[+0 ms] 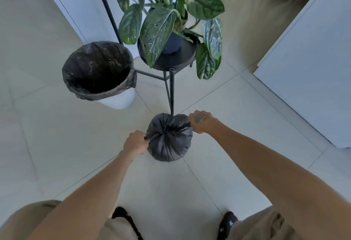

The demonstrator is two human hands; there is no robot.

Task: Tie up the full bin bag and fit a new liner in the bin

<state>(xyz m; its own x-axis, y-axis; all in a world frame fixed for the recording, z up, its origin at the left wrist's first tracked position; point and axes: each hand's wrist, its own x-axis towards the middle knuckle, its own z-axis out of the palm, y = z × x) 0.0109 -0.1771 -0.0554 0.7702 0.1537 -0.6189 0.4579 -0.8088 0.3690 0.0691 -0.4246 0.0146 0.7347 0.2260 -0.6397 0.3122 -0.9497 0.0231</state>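
from the head camera, a full black plastic bin bag [169,140] sits upright on the pale tiled floor [218,167] just in front of the person's feet, its gathered neck facing up toward the lens, with two twisted tails of plastic stretched out sideways, one to each hand. the left hand [135,142] is fisted tight around the left tail, knuckles up, forearm reaching forward. the right hand [201,121], closed on the right tail at the bag's far upper edge, is turned back-of-hand up. beyond the bag to the left stands a round white bin [118,100] with a black liner [98,66] folded over its rim, beside a black metal plant stand [171,89] carrying a green leafy plant [161,24].
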